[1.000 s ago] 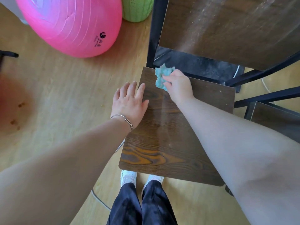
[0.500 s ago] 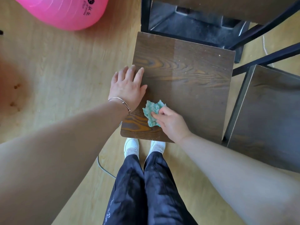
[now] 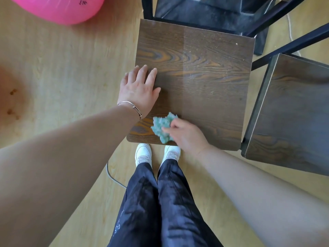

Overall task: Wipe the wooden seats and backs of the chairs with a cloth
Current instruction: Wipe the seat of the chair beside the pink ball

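A dark wooden chair seat [image 3: 204, 72] with orange grain lies right below me, dust specks on its right half. My left hand [image 3: 139, 90] rests flat on the seat's left edge, fingers straight, a thin bracelet on the wrist. My right hand [image 3: 185, 135] grips a crumpled teal cloth [image 3: 162, 126] and presses it on the seat's near left corner. A second wooden seat [image 3: 292, 118] stands to the right.
A pink exercise ball [image 3: 60, 8] sits on the light wood floor at the top left. Black metal frame bars [image 3: 288, 47] and a dark base lie behind the seats. My feet in white shoes [image 3: 143, 154] stand at the seat's front edge, a grey cable beside them.
My right hand drew the cloth from the seat's far left corner down to the near left corner. My left hand stayed on the left edge. The view tilted downward.
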### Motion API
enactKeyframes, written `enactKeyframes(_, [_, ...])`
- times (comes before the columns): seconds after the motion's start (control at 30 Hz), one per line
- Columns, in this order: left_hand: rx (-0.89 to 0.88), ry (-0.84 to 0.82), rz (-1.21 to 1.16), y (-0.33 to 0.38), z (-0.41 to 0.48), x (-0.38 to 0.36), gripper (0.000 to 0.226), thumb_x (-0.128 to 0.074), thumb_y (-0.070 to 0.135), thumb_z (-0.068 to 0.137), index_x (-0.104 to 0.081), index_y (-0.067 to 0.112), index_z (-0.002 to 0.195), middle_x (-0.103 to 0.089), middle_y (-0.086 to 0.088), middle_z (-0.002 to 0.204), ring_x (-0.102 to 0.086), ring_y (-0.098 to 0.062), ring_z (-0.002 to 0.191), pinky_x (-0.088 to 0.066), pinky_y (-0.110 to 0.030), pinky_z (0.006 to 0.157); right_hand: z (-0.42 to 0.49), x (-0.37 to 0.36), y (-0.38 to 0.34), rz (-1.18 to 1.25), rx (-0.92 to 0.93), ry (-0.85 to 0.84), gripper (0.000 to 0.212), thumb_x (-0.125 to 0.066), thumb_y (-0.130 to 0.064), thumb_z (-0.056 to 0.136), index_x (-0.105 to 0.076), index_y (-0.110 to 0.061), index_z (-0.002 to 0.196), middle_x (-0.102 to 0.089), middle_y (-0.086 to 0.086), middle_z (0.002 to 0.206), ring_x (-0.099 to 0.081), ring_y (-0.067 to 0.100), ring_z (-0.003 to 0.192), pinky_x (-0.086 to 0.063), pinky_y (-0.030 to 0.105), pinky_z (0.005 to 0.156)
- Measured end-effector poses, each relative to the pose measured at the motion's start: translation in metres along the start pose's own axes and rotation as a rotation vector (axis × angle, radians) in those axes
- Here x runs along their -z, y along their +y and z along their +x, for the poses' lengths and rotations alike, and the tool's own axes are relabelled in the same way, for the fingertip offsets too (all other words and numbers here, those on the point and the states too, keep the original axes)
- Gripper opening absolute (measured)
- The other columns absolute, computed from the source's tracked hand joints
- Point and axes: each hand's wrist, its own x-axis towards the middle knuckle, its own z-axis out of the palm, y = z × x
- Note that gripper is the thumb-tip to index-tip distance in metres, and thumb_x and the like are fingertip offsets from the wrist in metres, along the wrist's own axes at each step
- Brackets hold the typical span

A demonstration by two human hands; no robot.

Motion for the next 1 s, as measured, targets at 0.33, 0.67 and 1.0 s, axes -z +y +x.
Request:
enactKeyframes(0.33, [0.017,0.018,0.047,0.007,0.035,0.013,0.057,-0.029,0.049,0.100,-0.018,0.025,0.151,-0.023,-0.005,0.157,-0.017,-0.029,0.144,-0.021,-0.046,0.114,0.161,0.136,-0.071,-0.248,0.320,0.329,0.015,-0.058,-0.038,0.096,-0.060,-0.023,0.098,-0.060,-0.008,0.099,-0.058,0.010,0.086,-0.051,0.026,0.071])
enactKeyframes(0.67, [-0.007,0.009,0.055,0.010,0.047,0.021,0.059,-0.027,0.049,0.100,-0.016,0.026,0.152,-0.021,-0.004,0.159,-0.013,-0.028,0.146,-0.018,-0.046,0.117,0.172,0.158,-0.064,-0.182,0.262,0.567,0.028,-0.059,-0.018,0.098,-0.067,-0.013,0.124,-0.057,0.003,0.125,-0.057,0.018,0.112,-0.049,0.026,0.098])
enactKeyframes(1.0, [-0.026,0.036,0.042,0.012,0.017,0.023,0.059,-0.027,0.049,0.100,-0.017,0.025,0.152,-0.023,-0.006,0.158,-0.015,-0.029,0.145,-0.020,-0.048,0.116,0.058,0.071,0.012,-0.213,0.390,0.428,0.029,-0.063,-0.009,0.094,-0.069,-0.013,0.122,-0.056,-0.001,0.094,-0.057,0.017,0.086,-0.052,0.033,0.083])
